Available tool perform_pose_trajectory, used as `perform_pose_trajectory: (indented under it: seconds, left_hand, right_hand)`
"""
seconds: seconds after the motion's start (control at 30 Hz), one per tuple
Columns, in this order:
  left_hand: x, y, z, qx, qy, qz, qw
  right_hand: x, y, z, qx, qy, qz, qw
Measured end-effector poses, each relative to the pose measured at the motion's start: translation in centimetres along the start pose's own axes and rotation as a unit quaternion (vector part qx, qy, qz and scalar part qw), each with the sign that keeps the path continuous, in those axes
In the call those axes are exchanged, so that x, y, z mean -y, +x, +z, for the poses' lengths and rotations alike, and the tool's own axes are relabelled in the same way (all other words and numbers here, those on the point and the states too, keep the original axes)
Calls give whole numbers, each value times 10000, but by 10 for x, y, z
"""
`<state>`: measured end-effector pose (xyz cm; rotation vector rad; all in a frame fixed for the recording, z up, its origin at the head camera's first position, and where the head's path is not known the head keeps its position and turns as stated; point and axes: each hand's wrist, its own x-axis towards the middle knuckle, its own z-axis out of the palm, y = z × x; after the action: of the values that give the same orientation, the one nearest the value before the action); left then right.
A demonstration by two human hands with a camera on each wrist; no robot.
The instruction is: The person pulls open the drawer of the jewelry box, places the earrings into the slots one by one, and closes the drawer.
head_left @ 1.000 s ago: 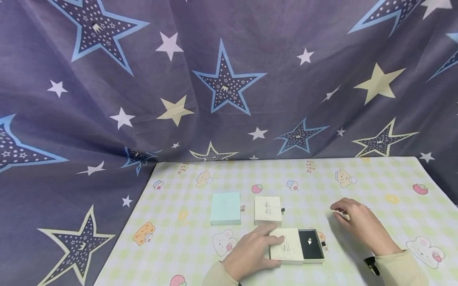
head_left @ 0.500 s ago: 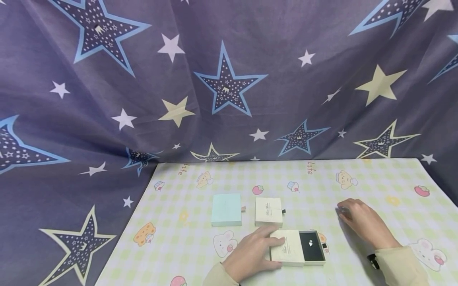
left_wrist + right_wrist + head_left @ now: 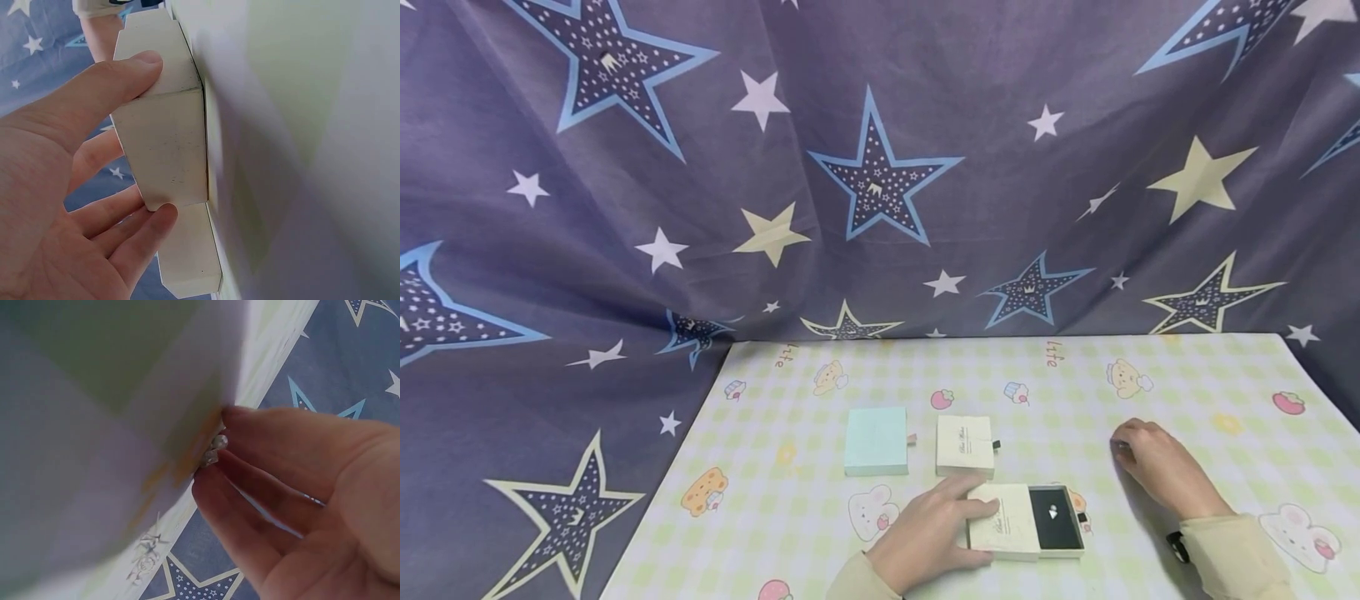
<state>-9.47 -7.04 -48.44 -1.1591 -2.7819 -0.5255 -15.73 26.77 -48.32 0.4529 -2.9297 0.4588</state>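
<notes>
My left hand [image 3: 928, 529] grips the closed end of a cream jewellery box [image 3: 1003, 521], thumb on one side and fingers on the other. Its drawer [image 3: 1048, 546] is pulled out to the right, and a small earring [image 3: 1052, 512] lies on the black lining. Farther right, my right hand [image 3: 1165, 468] is down at the tabletop with fingers curled. In the right wrist view, a pearl earring [image 3: 217, 447] with a clear stone sits between its thumb and fingertips. More silvery jewellery [image 3: 147, 556] lies on the cloth nearby.
Just behind the held box is a second cream box [image 3: 964, 446] with a dark pull tab. A mint-green box [image 3: 876, 442] with a pinkish tab stands to its left. The checked tablecloth [image 3: 760, 500] runs back to a star-printed curtain [image 3: 715, 192].
My right hand has moved slightly right, and its fingers have drawn together around the small earring at the tabletop. The left hand keeps its hold on the box.
</notes>
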Motion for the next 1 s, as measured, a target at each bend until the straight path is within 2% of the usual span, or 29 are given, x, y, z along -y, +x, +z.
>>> perform_pose_trajectory:
  seconds: [0.33,1.0]
  left_hand:
    - [0,1,-1,23,-24,-42,10000]
    - [-1,0,-2,11,0,-2,10000]
  right_hand:
    - [1,3,-1,-284,58,-194,9994]
    - [9,2,-6,-183,292,131,9993]
